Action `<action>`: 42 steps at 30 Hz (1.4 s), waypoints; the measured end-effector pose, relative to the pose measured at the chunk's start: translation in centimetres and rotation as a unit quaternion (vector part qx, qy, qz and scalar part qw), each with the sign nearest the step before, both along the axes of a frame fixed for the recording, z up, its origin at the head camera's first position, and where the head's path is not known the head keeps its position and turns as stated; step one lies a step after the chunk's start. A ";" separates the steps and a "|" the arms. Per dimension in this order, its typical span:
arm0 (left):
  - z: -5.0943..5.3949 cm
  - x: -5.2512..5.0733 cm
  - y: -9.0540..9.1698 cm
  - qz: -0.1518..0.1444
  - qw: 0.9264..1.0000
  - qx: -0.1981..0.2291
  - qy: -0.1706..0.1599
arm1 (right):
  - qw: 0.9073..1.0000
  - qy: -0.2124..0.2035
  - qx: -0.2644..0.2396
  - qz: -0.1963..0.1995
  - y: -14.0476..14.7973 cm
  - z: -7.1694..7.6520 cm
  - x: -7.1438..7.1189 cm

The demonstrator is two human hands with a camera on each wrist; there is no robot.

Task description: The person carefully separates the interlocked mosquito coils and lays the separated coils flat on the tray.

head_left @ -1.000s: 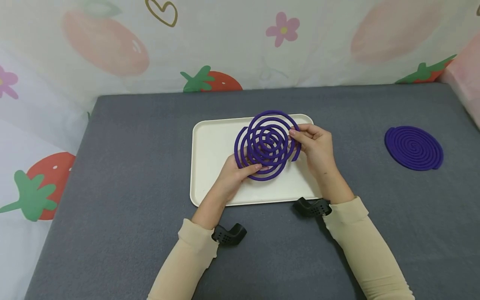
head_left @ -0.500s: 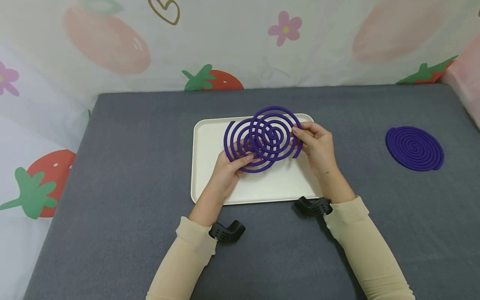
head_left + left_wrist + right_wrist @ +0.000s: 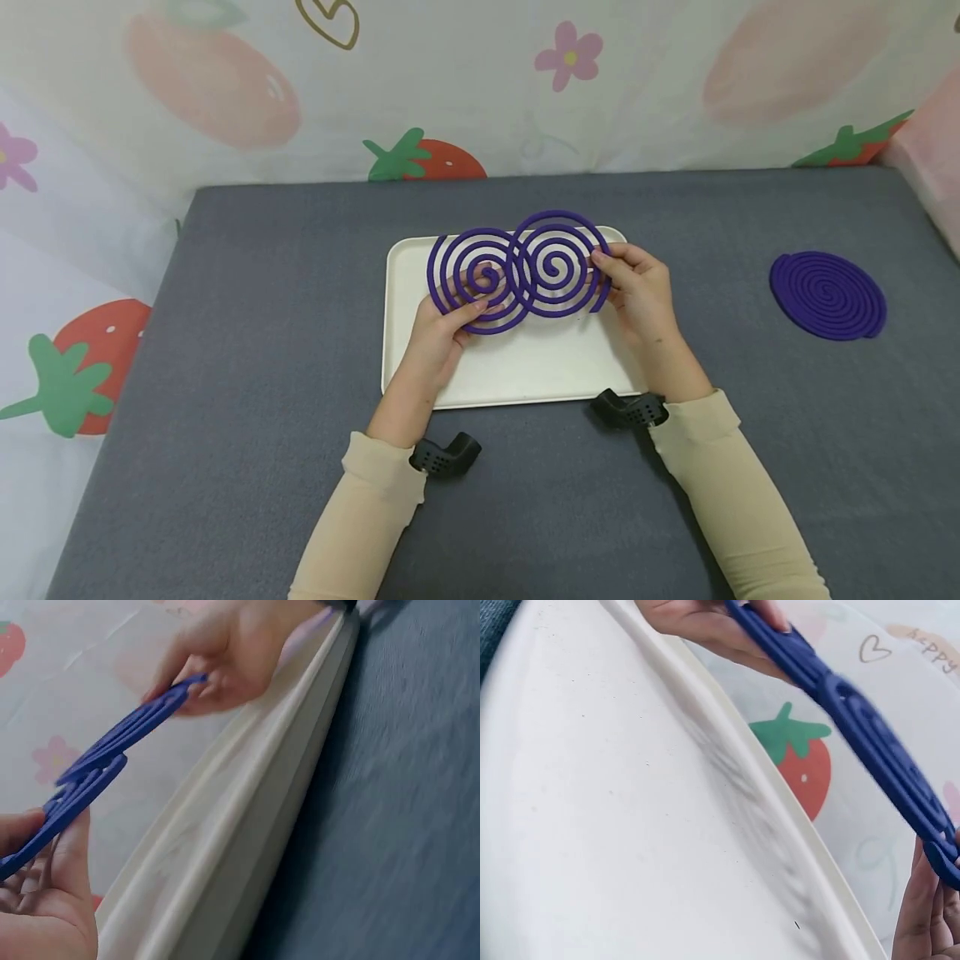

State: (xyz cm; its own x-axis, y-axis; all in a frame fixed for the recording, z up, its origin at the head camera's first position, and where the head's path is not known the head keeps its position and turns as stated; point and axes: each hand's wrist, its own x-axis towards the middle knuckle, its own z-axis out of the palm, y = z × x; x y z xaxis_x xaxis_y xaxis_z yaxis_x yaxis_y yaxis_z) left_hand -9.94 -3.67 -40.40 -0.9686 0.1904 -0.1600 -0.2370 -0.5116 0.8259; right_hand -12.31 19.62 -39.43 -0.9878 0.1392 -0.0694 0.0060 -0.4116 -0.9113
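Note:
Two purple mosquito coils are held up over a white tray [image 3: 517, 379]. My left hand [image 3: 435, 337] pinches the left coil [image 3: 489, 275] at its lower left, thumb on top and fingers spread beneath. The right coil [image 3: 553, 265] is held at its right rim between the thumb and fingers of my right hand [image 3: 637, 287]. In the head view the coils overlap only at their inner edges, the right one on top. Seen edge-on in the left wrist view, the right hand's coil [image 3: 127, 735] lies just above the left hand's; whether they touch is unclear.
A tightly wound purple coil [image 3: 828, 296] lies flat on the grey cloth-covered table [image 3: 750, 217], right of the tray. Small dark specks dot the tray floor in the right wrist view. A patterned curtain [image 3: 637, 100] hangs behind the table.
The left hand has drawn its coil leftward and slightly up, so the two coils, which overlapped heavily, now overlap only at their edges. The right hand has barely moved.

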 end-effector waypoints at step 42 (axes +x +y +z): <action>0.7 -1.7 -7.1 0.015 0.923 -0.384 0.007 | 0.995 -0.047 0.070 -0.058 2.7 0.0 -0.1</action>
State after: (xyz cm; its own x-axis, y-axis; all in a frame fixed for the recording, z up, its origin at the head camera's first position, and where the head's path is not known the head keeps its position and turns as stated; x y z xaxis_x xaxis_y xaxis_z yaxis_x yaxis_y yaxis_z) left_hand -11.61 -10.76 -39.68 -0.9744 -0.0001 -0.2247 -0.2193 0.2192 0.9507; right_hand -12.37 22.30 -39.42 -0.9543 0.2675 -0.1332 0.0543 -0.2830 -0.9576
